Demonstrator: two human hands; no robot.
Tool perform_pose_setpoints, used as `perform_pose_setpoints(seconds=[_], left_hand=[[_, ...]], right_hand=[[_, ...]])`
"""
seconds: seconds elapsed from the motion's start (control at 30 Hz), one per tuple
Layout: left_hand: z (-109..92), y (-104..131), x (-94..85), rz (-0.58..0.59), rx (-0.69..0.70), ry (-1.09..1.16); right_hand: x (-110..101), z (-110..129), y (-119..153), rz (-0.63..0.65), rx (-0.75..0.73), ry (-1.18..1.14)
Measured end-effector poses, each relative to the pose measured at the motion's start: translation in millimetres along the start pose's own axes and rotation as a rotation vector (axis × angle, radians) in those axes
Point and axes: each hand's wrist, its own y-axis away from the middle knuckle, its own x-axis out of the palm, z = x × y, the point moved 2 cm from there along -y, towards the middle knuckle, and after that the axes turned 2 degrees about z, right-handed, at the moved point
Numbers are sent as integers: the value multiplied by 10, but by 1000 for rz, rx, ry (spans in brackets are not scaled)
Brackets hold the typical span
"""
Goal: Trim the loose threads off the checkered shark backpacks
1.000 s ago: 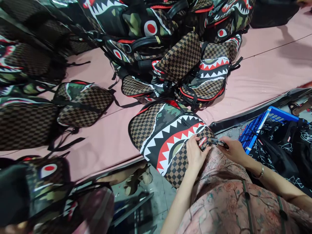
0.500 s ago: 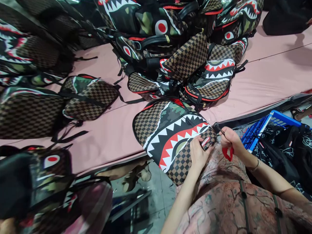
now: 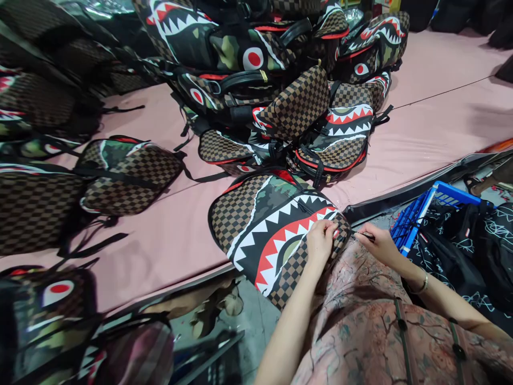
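Observation:
A checkered backpack (image 3: pixel 236 219) with a printed shark mouth and a camouflage patch lies tilted over the front edge of the table, against my lap. My left hand (image 3: pixel 319 243) rests on its near right end, fingers pinched together at the bag's surface beside a small red-and-white label that is mostly covered. Just to the right, my right hand (image 3: pixel 375 243) is closed on a thin dark object (image 3: pixel 363 234) whose tip points at the bag's edge. Its kind is too small to make out.
Similar backpacks are piled at the back of the pink table (image 3: pixel 433 107), and more lie on the left (image 3: pixel 132 176). A blue crate (image 3: pixel 417 214) with black, white-patterned bags stands at the right. At the lower left is another shark-print bag (image 3: pixel 60 291).
My right hand has moved left, closer to the bag's edge, and the red loop that hung below it no longer shows. My left fingers have drawn together over the label. The view has shifted slightly.

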Motion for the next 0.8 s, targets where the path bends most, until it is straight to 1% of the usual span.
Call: perform_pose_setpoints(seconds=[0.07, 0.17, 0.27, 0.37, 0.5, 0.6, 0.7, 0.77, 0.8], left_hand=[[-10, -33, 12, 3, -18, 6], [-25, -38, 31, -17, -10, 25], [-17, -22, 45, -29, 2, 45], [2, -24, 62, -21, 9, 70], [-9, -25, 89, -31, -13, 87], [-59, 27, 105, -58, -39, 71], [-78, 61, 123, -104, -83, 33], [-52, 58, 141, -45, -154, 77], [-36, 60, 137, -45, -188, 99]], right_hand=[[10, 53, 27, 18, -39, 145], [54, 110, 19, 14, -50, 311], [88, 142, -6, 11, -80, 417], [80, 152, -16, 3, -75, 474], [70, 161, 6, -3, -70, 447], [83, 132, 57, -5, -71, 388], [86, -15, 88, 40, -55, 330], [90, -179, 75, 96, -24, 273], [92, -260, 65, 96, -27, 225]])
